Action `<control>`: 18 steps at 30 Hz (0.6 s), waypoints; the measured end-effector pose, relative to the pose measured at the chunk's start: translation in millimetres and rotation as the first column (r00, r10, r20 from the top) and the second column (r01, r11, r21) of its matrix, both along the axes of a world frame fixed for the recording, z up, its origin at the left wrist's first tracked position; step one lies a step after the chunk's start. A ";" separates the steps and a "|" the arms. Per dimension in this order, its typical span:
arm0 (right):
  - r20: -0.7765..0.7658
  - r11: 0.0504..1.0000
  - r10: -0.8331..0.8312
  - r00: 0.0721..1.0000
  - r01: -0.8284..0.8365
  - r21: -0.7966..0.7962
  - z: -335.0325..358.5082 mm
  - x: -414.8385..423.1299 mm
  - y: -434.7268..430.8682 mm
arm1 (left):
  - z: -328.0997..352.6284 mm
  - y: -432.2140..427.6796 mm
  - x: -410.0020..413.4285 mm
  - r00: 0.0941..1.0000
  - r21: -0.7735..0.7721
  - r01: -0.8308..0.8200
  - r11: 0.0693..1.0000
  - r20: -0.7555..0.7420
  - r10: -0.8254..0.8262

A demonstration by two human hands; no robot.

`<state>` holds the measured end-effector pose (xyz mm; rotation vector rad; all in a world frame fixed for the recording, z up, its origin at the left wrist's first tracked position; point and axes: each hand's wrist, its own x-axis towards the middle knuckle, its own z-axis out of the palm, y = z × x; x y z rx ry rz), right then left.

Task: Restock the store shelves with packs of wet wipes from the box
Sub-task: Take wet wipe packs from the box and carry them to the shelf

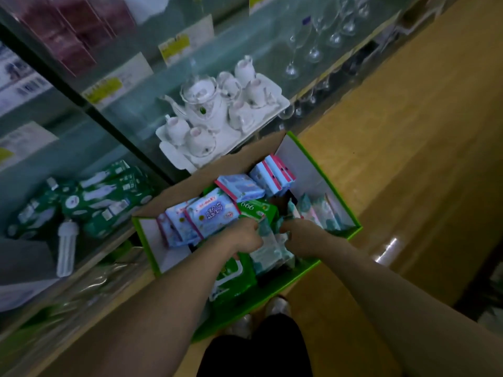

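Note:
An open green cardboard box (324, 175) stands on the floor beside the glass shelves, filled with several packs of wet wipes. Blue-and-pink packs (211, 213) lie at the left and back, a green pack (258, 208) in the middle, another green pack (231, 276) at the near side. Both my hands are inside the box. My left hand (241, 235) and my right hand (302, 236) grip a pale teal-and-white pack (268, 250) from either side. Green wipe packs (109, 197) lie on the low glass shelf at the left.
A white porcelain tea set (217, 112) on a tray fills the glass shelf just behind the box. Wine glasses (315, 36) stand further along. A white spiral bulb (66, 246) lies beside the green packs. Yellow floor (394, 159) stretches to the right.

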<state>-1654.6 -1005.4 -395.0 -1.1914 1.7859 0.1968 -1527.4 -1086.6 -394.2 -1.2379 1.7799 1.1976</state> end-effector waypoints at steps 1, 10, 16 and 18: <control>0.015 1.000 -0.006 1.000 0.006 0.008 -6.7 1.6 0.3 | -6.4 2.0 0.4 1.000 0.021 -0.025 0.999 0.001 0.025; -0.036 0.992 -0.125 0.991 0.126 0.019 -47.4 22.3 0.1 | -43.5 16.4 4.1 0.971 0.105 -0.234 0.967 -0.033 0.239; -0.099 0.967 -0.248 0.964 0.252 0.030 -45.0 34.3 -10.6 | -48.8 21.5 3.0 0.909 0.167 -0.415 0.894 0.041 0.415; -0.115 0.962 -0.267 0.957 0.272 0.029 -44.1 33.8 -12.9 | -49.2 20.9 4.3 0.900 0.168 -0.434 0.885 0.046 0.433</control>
